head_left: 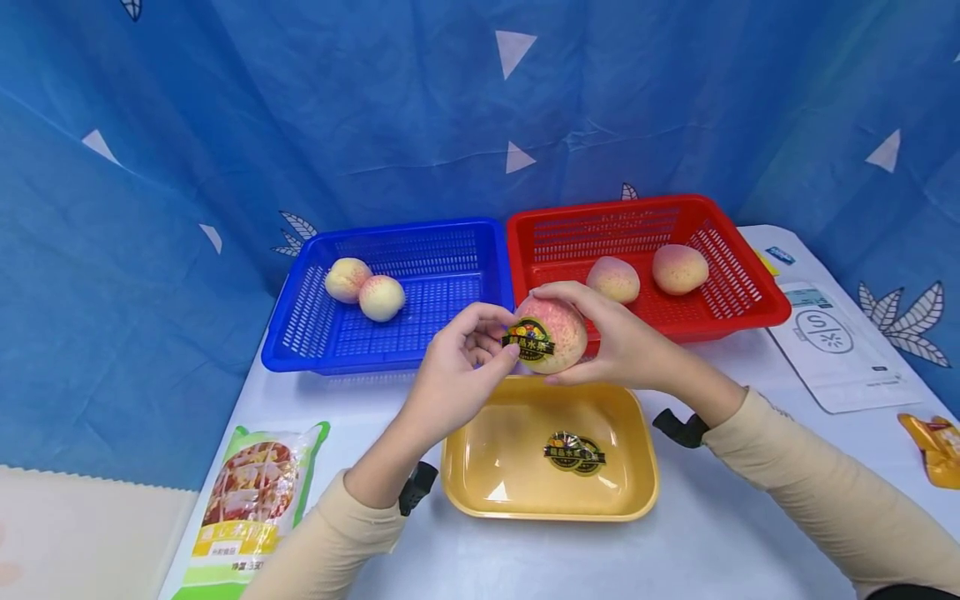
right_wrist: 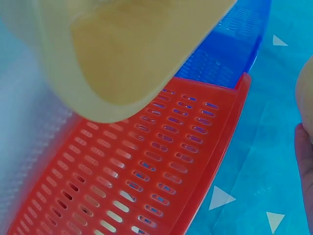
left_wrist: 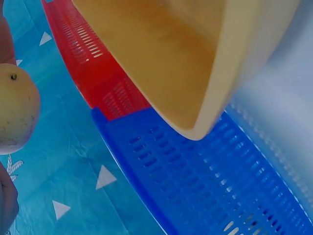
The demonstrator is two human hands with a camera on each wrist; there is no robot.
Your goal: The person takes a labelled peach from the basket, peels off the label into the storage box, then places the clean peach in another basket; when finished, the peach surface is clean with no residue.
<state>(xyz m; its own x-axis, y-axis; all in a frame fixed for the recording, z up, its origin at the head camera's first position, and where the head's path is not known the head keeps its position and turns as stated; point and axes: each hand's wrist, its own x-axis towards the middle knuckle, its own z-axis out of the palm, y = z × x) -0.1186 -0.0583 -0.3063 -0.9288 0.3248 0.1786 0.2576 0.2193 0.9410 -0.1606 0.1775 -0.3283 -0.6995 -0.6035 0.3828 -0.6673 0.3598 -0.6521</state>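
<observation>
My right hand [head_left: 626, 342] grips a pink and yellow peach [head_left: 567, 327] above the yellow tray's far edge. A black oval sticker [head_left: 529, 340] with gold lettering and fruit pictures sits against the peach's left side. The curled fingers and thumb of my left hand [head_left: 467, 371] pinch the sticker's left edge. Overlapping black stickers [head_left: 573, 452] lie in the yellow tray [head_left: 468, 487]. Part of the peach [left_wrist: 17, 110] enters the left wrist view at its left edge. In the right wrist view, only a sliver of peach [right_wrist: 305, 93] and a finger [right_wrist: 304, 164] appear.
Behind the tray stand a blue basket [head_left: 442, 287] holding two peaches [head_left: 382, 297] and a red basket [head_left: 558, 250] with two more [head_left: 679, 269]. A food packet [head_left: 255, 492] lies left; a white package [head_left: 840, 346] and an orange packet [head_left: 933, 450] lie right.
</observation>
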